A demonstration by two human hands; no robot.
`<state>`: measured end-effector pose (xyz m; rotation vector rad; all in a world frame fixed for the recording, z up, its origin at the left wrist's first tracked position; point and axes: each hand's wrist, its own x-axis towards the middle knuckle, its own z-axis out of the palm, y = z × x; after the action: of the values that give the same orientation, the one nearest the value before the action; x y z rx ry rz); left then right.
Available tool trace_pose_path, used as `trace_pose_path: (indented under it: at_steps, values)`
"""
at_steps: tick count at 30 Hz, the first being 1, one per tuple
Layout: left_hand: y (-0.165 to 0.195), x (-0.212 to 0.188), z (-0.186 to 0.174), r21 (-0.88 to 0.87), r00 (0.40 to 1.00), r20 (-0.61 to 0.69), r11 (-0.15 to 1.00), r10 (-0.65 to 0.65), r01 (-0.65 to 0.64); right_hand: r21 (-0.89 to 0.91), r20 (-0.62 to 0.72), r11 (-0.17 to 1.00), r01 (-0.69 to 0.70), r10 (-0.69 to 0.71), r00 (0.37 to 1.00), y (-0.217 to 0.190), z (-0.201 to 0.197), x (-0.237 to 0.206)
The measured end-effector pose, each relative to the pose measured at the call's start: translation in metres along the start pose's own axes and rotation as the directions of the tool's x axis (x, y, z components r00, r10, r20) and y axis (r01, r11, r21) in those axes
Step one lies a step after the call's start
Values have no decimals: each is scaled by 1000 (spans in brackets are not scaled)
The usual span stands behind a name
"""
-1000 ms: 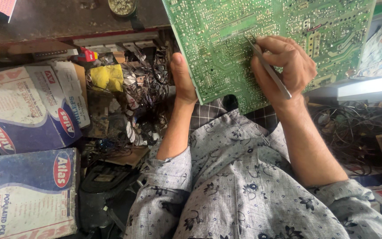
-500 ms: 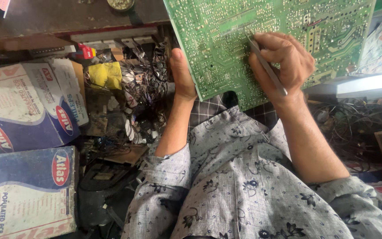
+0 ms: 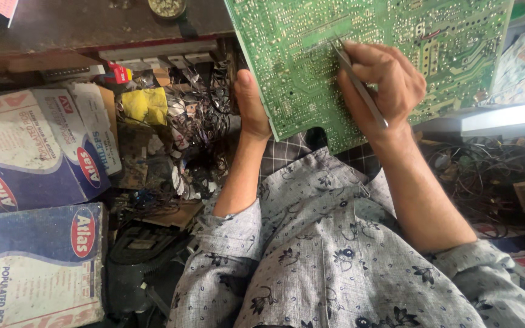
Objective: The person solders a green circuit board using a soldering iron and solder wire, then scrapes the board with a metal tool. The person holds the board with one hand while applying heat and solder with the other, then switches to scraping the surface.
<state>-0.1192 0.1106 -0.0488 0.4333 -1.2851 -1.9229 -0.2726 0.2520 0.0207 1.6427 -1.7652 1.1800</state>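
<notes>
Head camera looks down on a large green circuit board [image 3: 311,67], solder side up, held tilted over the person's lap in front of a dark counter [image 3: 62,27]. The left hand [image 3: 251,103] grips the board's left edge, thumb on the upper face and the other fingers hidden beneath it, so it is clenched on the board. The right hand [image 3: 384,91] is closed around a slim metal tool, most likely tweezers [image 3: 360,85], held like a pen, with its fine tip touching the solder face near the board's middle. Judging from that pose, the step in hand is probing or picking at one solder joint, well into close inspection work. Whatever follows seems to call for a steady left grip so the board does not rock, and light, exact pressure at the tip to avoid slipping across neighbouring tracks. To the left lie two blue and white cardboard boxes [image 3: 37,152], a yellow cloth [image 3: 144,104] and a tangle of wires [image 3: 199,130]; more dark cables [image 3: 481,176] lie at the right. A round tin [image 3: 166,7] sits on the counter's far edge.
</notes>
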Motion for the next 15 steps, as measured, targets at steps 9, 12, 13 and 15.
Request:
trace_pose_path:
  at_steps: [9, 12, 13, 15]
  values:
    - [5, -2, 2, 33, 1000, -15, 999, -6, 6, 31, 10, 1000, -4, 3, 1000, -9, -3, 3]
    - [6, -1, 3, 25, 1000, 7, 1000, -9, 8, 30, 21, 999, -16, 15, 1000, -9, -3, 1]
    - [6, -1, 4, 53, 1000, 3, 999, 3, -3, 33, 4, 999, 2, -3, 1000, -8, -2, 1]
    - [5, 1, 4, 84, 1000, 2, 996, 24, -24, 30, -21, 999, 22, -22, 1000, -5, 1, 2]
